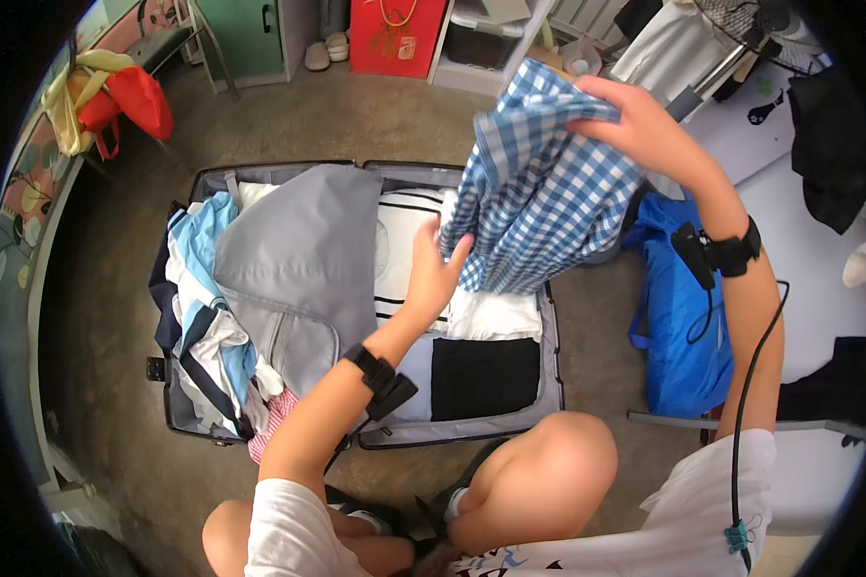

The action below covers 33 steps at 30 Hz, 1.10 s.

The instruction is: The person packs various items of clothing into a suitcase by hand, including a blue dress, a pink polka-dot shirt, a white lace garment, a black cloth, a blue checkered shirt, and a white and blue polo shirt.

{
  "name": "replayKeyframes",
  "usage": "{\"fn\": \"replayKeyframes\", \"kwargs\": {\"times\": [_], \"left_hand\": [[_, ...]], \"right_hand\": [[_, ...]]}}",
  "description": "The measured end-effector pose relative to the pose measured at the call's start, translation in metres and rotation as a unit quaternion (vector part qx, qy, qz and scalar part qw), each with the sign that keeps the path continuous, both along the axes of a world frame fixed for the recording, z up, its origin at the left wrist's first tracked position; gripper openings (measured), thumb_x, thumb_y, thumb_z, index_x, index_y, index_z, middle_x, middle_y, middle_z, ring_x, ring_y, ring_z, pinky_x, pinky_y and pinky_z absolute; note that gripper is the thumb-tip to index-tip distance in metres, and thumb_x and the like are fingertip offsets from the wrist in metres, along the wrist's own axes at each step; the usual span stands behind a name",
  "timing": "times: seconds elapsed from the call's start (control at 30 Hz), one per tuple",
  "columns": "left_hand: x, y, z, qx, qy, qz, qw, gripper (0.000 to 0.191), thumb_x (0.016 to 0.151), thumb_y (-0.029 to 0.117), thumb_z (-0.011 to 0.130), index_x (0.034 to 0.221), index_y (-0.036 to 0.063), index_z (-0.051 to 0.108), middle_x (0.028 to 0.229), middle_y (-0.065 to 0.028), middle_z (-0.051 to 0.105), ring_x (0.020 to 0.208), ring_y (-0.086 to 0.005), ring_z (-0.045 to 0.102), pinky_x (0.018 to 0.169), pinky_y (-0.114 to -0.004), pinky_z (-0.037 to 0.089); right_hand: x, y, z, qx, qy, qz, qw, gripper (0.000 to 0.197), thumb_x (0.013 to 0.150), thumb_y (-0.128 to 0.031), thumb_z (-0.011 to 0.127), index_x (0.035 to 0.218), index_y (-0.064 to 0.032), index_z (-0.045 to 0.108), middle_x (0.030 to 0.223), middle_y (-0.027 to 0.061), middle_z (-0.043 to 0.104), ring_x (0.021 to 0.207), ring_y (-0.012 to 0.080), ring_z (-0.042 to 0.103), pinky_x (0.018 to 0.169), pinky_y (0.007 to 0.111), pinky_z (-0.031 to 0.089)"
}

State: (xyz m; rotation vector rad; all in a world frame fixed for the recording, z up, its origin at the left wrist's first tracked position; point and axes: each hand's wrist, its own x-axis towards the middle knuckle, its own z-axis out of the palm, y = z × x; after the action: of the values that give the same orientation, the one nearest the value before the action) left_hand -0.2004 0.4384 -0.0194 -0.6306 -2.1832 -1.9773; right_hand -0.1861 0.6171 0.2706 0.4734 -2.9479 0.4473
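Both hands hold up a blue-and-white checked cloth garment [548, 195] over the right half of an open suitcase [462, 434]. My right hand [624, 126] pinches its upper edge between thumb and fingers. My left hand [436, 270] grips its lower left edge. Beneath lie a white garment with black stripes [410, 245], a crumpled white cloth [498, 315] and a folded black cloth [486, 379]. The left half holds a grey fabric divider [303, 231], partly folded over, with a heap of light blue, white and navy clothes [206, 274] beside it.
A blue bag [682, 310] stands right of the suitcase, beside a white surface [823, 288] bearing black garments. Beyond the suitcase are a red paper bag [397, 36], slippers [328, 52] and a shelf unit [469, 78]. A red bag [141, 101] hangs at upper left. My knees are close to the near edge.
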Motion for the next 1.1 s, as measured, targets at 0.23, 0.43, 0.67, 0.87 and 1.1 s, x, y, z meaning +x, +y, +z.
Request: {"fn": "replayKeyframes", "kwargs": {"times": [0.23,0.43,0.67,0.87,1.1], "left_hand": [[-0.031,-0.020,0.123,0.020,0.061,-0.113,0.992,0.036,0.081,0.008,0.060,0.113,0.0022,0.045,0.103,-0.0115,0.059,0.094,-0.0205,0.058,0.083,-0.032,0.043],[-0.043,-0.043,0.065,-0.061,0.025,-0.027,0.997,0.036,0.073,-0.001,0.058,0.107,0.0031,0.046,0.099,-0.0168,0.053,0.093,-0.0350,0.052,0.079,-0.040,0.043],[0.018,-0.045,0.056,0.041,0.147,-0.199,0.968,0.029,0.078,0.002,0.060,0.102,0.0012,0.043,0.100,-0.0149,0.049,0.093,-0.0304,0.050,0.084,-0.038,0.039],[0.007,-0.052,-0.016,-0.208,-0.038,-0.303,0.929,0.046,0.088,0.039,0.049,0.112,0.0007,0.043,0.104,-0.0222,0.054,0.097,-0.0358,0.053,0.083,-0.042,0.043],[0.002,-0.062,-0.024,-0.460,0.094,-0.310,0.827,0.063,0.074,0.049,0.060,0.120,0.0088,0.045,0.102,-0.0122,0.060,0.102,-0.0292,0.053,0.080,-0.047,0.040]], "right_hand": [[0.026,-0.034,0.055,-0.008,-0.022,-0.055,0.998,0.023,0.078,-0.010,0.059,0.099,-0.0011,0.055,0.081,0.0089,0.060,0.074,0.0139,0.055,0.068,0.028,0.043],[0.032,-0.042,0.091,0.018,0.050,-0.041,0.998,0.023,0.078,-0.013,0.059,0.098,-0.0007,0.057,0.080,0.0079,0.060,0.075,0.0138,0.056,0.070,0.027,0.044],[0.038,-0.032,0.108,0.068,0.058,-0.016,0.996,0.023,0.080,-0.016,0.061,0.098,-0.0013,0.059,0.082,0.0067,0.061,0.079,0.0136,0.058,0.074,0.026,0.044],[0.045,-0.041,0.113,0.044,0.033,-0.018,0.998,0.021,0.080,-0.013,0.059,0.098,-0.0015,0.059,0.084,0.0043,0.061,0.082,0.0105,0.056,0.077,0.025,0.043],[0.054,-0.019,0.110,0.075,0.021,-0.034,0.996,0.022,0.078,-0.010,0.057,0.098,-0.0003,0.056,0.082,0.0048,0.060,0.078,0.0112,0.055,0.074,0.025,0.043]]}}
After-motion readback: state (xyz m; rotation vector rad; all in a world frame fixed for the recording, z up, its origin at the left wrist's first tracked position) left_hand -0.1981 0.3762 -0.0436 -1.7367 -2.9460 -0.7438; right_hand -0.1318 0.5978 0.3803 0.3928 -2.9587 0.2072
